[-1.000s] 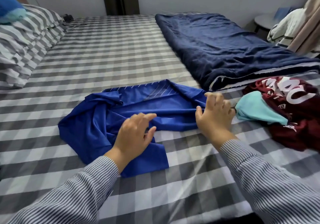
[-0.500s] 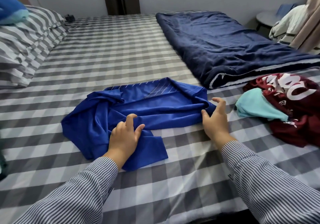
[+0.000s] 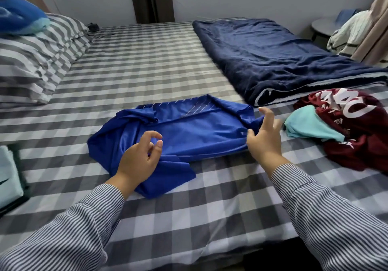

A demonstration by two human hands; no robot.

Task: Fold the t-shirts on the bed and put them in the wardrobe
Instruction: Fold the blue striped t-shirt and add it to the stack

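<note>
Right, nearest us the left hand (image 3: pixel 138 161) hangs over the blue t-shirt's (image 3: pixel 189 132) crumpled near corner, thumb and forefinger curled toward each other with nothing between them, seemingly set to pinch that loose flap. Across from it the right hand (image 3: pixel 264 140) has its thumb on the shirt's right edge, fingers spread; whether it truly grips cloth, I can't tell. Just beyond that hand wait the maroon t-shirt (image 3: pixel 357 128) and a teal garment (image 3: pixel 308 125), unfolded. Farther off lies the navy blanket (image 3: pixel 283 60).
</note>
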